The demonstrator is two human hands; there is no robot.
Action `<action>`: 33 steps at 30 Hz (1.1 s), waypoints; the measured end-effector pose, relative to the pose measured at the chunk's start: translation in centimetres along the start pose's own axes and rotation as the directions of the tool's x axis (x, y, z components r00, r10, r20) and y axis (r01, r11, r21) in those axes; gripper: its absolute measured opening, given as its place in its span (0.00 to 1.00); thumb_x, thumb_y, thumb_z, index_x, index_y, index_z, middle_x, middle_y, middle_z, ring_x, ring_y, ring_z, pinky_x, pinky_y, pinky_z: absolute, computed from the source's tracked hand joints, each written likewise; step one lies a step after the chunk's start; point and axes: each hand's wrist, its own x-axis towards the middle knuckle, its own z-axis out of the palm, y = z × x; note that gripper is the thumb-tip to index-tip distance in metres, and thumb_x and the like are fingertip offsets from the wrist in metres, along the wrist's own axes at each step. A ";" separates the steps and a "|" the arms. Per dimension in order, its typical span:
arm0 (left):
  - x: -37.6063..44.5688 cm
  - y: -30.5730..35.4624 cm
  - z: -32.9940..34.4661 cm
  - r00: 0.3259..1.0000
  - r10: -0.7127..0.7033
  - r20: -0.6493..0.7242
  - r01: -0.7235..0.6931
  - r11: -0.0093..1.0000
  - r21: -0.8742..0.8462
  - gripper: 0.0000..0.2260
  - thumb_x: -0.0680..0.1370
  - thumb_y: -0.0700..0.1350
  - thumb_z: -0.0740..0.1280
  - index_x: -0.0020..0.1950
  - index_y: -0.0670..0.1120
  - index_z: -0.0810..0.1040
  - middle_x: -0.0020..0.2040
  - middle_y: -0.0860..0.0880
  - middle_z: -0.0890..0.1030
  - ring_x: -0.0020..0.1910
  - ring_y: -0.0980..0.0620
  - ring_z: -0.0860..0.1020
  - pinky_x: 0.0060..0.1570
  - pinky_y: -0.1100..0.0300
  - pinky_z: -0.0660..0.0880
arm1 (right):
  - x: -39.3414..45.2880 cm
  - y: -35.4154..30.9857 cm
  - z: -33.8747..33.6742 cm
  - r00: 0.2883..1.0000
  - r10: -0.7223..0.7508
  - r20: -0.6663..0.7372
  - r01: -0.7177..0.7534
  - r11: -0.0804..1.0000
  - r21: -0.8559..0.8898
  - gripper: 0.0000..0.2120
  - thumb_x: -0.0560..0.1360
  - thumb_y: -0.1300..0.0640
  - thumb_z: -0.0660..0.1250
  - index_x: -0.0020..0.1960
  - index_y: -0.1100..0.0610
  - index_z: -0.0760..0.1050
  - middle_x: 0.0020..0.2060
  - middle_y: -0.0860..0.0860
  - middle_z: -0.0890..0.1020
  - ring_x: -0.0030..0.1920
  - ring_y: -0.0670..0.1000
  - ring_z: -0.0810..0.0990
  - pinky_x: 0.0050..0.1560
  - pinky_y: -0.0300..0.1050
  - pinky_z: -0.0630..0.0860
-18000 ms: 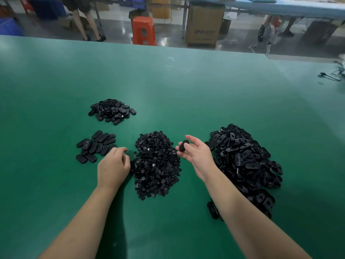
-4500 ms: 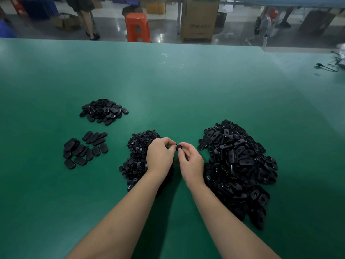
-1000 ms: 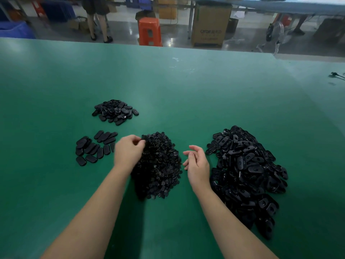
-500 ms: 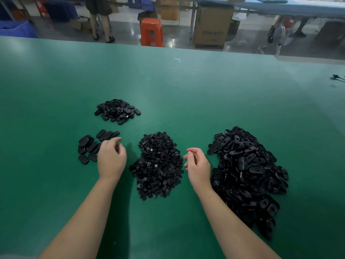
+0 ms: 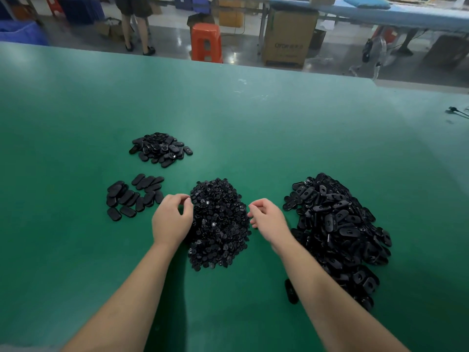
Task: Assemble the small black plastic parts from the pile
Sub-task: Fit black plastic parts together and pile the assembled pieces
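Head view: both hands at the centre pile of small round black parts [image 5: 219, 224] on the green table [image 5: 253, 123].
Left hand [image 5: 172, 219] at the pile's left edge, fingers curled; any held part cannot be made out. Right hand [image 5: 266, 219] just right of the pile, loosely curled, nothing visible in it. Large heap of oval housings [image 5: 335, 229] farther right; flat oval pieces [image 5: 132, 196] left of the pile.
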 end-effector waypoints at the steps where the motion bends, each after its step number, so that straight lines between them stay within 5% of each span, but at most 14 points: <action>1: 0.0 0.0 0.0 1.000 0.005 0.005 -0.005 1.000 0.010 0.08 0.81 0.48 0.64 0.54 0.50 0.82 0.46 0.56 0.78 0.40 0.57 0.75 0.38 0.59 0.69 | 0.4 -0.4 -0.8 0.999 0.006 0.047 -0.005 1.000 -0.019 0.06 0.82 0.57 0.62 0.49 0.51 0.77 0.44 0.50 0.83 0.37 0.46 0.78 0.42 0.44 0.80; 4: -0.1 0.0 0.0 1.000 0.019 0.013 -0.019 0.999 0.031 0.08 0.81 0.48 0.64 0.55 0.51 0.83 0.47 0.57 0.77 0.40 0.59 0.74 0.36 0.61 0.67 | 1.5 -1.2 -3.5 0.994 -0.109 -0.013 0.094 0.909 -0.407 0.08 0.82 0.58 0.61 0.54 0.51 0.79 0.47 0.46 0.82 0.37 0.46 0.78 0.38 0.42 0.77; 7: -0.2 0.2 0.1 1.000 0.021 0.016 -0.022 0.999 0.050 0.09 0.81 0.48 0.64 0.55 0.51 0.83 0.48 0.58 0.77 0.41 0.57 0.75 0.37 0.60 0.69 | 2.5 -1.2 -6.3 0.985 -0.172 0.026 0.114 0.523 -0.845 0.15 0.81 0.61 0.61 0.66 0.51 0.75 0.60 0.52 0.76 0.56 0.54 0.78 0.51 0.48 0.77; 10: -0.1 0.1 0.1 1.000 0.013 0.013 -0.014 0.999 0.045 0.09 0.81 0.47 0.64 0.55 0.50 0.83 0.48 0.57 0.77 0.42 0.56 0.76 0.39 0.59 0.70 | 3.0 -0.8 -7.9 0.988 -0.118 0.098 0.132 0.326 -0.936 0.20 0.78 0.67 0.60 0.67 0.54 0.74 0.59 0.55 0.71 0.60 0.58 0.74 0.52 0.51 0.75; 13: 0.0 0.0 0.2 1.000 0.007 0.007 -0.008 0.999 0.039 0.09 0.81 0.47 0.64 0.55 0.50 0.83 0.48 0.56 0.78 0.42 0.55 0.76 0.40 0.59 0.69 | 3.3 -0.5 -8.8 0.984 -0.133 0.119 0.151 0.264 -0.953 0.19 0.77 0.67 0.60 0.65 0.53 0.75 0.58 0.55 0.72 0.61 0.58 0.73 0.51 0.51 0.74; 24: 0.0 -0.3 0.4 1.000 -0.008 -0.006 0.008 1.000 0.006 0.08 0.81 0.47 0.63 0.55 0.50 0.82 0.47 0.56 0.78 0.39 0.57 0.75 0.38 0.59 0.68 | 3.2 -0.7 -9.6 0.966 -0.245 0.078 0.162 0.346 -0.924 0.08 0.79 0.57 0.63 0.57 0.51 0.77 0.52 0.51 0.83 0.52 0.56 0.80 0.43 0.46 0.72; 29: 0.1 -0.4 0.4 1.000 -0.022 -0.009 0.022 1.000 -0.002 0.09 0.81 0.47 0.63 0.55 0.50 0.82 0.47 0.56 0.78 0.40 0.55 0.76 0.39 0.58 0.68 | 3.2 -2.0 -8.8 0.963 -0.268 -0.031 0.190 0.755 -0.627 0.07 0.77 0.57 0.66 0.54 0.53 0.79 0.39 0.50 0.85 0.42 0.55 0.84 0.47 0.49 0.80; 33: 0.0 -0.4 0.4 1.000 -0.021 -0.010 0.021 1.000 -0.004 0.09 0.81 0.47 0.64 0.55 0.49 0.83 0.46 0.55 0.79 0.40 0.55 0.76 0.40 0.58 0.68 | 2.8 -3.0 -7.0 0.991 -0.132 0.002 0.132 0.988 -0.083 0.10 0.79 0.61 0.58 0.55 0.53 0.76 0.50 0.50 0.83 0.44 0.47 0.86 0.45 0.50 0.85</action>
